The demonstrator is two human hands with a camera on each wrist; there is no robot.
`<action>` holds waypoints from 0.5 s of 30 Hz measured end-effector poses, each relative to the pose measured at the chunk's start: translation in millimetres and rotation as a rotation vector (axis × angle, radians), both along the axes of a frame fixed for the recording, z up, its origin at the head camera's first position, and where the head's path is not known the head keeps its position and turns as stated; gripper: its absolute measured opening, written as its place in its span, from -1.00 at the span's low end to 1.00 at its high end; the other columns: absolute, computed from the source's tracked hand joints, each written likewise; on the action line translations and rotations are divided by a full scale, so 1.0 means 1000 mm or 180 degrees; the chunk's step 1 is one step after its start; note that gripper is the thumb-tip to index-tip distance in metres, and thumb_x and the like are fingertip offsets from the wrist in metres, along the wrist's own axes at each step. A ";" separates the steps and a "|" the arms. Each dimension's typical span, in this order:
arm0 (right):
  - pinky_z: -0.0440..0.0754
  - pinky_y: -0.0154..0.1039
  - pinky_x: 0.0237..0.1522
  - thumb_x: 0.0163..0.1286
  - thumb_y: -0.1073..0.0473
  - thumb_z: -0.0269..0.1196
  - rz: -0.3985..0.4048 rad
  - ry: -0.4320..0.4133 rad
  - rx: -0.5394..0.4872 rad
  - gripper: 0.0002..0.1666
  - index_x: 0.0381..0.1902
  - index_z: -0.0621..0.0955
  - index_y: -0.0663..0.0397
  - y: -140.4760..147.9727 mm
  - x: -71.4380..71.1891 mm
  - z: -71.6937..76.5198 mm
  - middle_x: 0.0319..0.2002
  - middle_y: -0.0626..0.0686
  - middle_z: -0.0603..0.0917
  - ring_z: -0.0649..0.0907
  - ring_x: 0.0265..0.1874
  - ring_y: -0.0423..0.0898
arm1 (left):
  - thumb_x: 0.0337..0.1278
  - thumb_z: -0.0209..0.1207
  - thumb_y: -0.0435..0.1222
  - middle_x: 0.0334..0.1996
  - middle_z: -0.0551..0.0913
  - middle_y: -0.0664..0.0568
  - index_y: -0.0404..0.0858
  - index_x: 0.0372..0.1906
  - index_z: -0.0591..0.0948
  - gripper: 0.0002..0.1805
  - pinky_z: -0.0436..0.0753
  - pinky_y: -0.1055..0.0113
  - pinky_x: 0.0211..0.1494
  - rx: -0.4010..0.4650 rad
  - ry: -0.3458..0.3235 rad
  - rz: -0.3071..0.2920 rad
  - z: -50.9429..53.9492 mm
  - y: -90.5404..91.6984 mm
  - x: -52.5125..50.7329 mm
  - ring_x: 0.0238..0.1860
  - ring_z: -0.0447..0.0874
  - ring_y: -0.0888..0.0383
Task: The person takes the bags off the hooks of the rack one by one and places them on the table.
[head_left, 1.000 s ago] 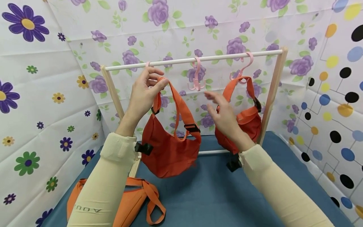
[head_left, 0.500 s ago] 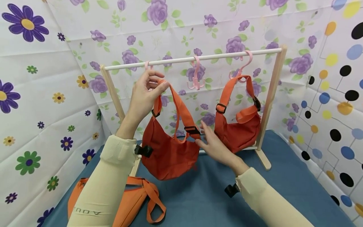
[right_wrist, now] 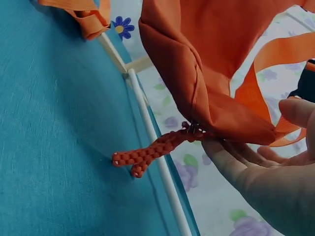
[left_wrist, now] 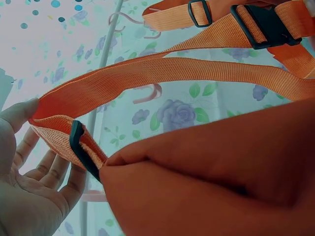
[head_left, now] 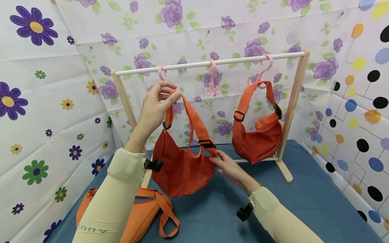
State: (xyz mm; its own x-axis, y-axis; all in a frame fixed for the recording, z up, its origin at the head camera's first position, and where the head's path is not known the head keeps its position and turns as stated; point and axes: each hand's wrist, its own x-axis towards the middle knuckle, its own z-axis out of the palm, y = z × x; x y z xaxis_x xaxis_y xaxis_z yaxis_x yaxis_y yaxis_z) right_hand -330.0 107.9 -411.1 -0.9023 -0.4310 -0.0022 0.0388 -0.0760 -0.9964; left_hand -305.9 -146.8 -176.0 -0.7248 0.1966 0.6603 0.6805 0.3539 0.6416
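My left hand [head_left: 156, 106] pinches the top of an orange strap [head_left: 194, 118] between thumb and fingers. The red-orange shoulder bag [head_left: 182, 172] hangs from that strap off the table, below the left pink hook [head_left: 161, 72]. At the bag's right end, my right hand [head_left: 229, 167] touches the corner under the black buckle [head_left: 207, 144]. In the right wrist view its fingers [right_wrist: 226, 160] lie fairly straight under the corner, the thumb apart from the bag. A braided zipper cord [right_wrist: 152, 151] dangles there. The left wrist view shows the strap [left_wrist: 118, 78] folded at the fingertips.
A white rail [head_left: 231, 61] on a wooden frame carries pink hooks, including a middle multi-prong one [head_left: 212, 82]. A second red-orange bag [head_left: 258, 141] hangs at the right. An orange bag [head_left: 143, 216] lies on the blue cloth [head_left: 218, 216], front left.
My right hand has moved from beside the hanging bag down and left to the held bag's right corner. My left hand, still pinching the strap, has lowered slightly from the rail.
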 end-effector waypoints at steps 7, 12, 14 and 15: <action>0.48 0.22 0.32 0.67 0.11 0.12 0.0037 0.0078 -0.0025 -0.39 0.56 0.29 0.12 0.001 0.005 -0.003 0.34 0.19 0.46 0.52 0.30 0.06 | 0.49 0.25 -0.11 -0.03 0.62 -0.04 -0.26 0.21 0.55 -0.60 0.60 0.25 -0.03 0.0037 -0.0027 0.0038 -0.008 -0.011 -0.002 -0.08 0.67 0.09; 0.65 0.10 0.14 0.68 0.11 0.11 0.0055 0.0155 -0.0027 -0.40 0.56 0.31 0.12 0.012 0.015 -0.001 0.28 0.22 0.49 0.61 0.13 0.04 | 0.50 0.23 -0.12 -0.05 0.62 -0.01 -0.34 0.23 0.52 -0.57 0.61 0.26 -0.04 0.0157 -0.0179 0.0059 -0.021 -0.027 -0.004 -0.11 0.67 0.09; 0.67 0.09 0.12 0.66 0.11 0.13 0.0137 0.0195 -0.0031 -0.37 0.57 0.28 0.13 0.020 0.020 0.000 0.29 0.24 0.48 0.62 0.12 0.03 | 0.51 0.23 -0.12 -0.05 0.63 0.00 -0.33 0.22 0.52 -0.57 0.64 0.27 -0.04 0.0234 -0.0294 0.0028 -0.028 -0.034 -0.005 -0.10 0.67 0.07; 0.68 0.09 0.11 0.65 0.12 0.15 0.0180 0.0217 -0.0035 -0.35 0.58 0.27 0.14 0.024 0.022 0.001 0.30 0.25 0.48 0.63 0.13 0.03 | 0.51 0.22 -0.12 -0.05 0.63 0.00 -0.32 0.22 0.52 -0.58 0.65 0.27 -0.04 0.0269 -0.0358 0.0016 -0.031 -0.036 -0.006 -0.09 0.67 0.04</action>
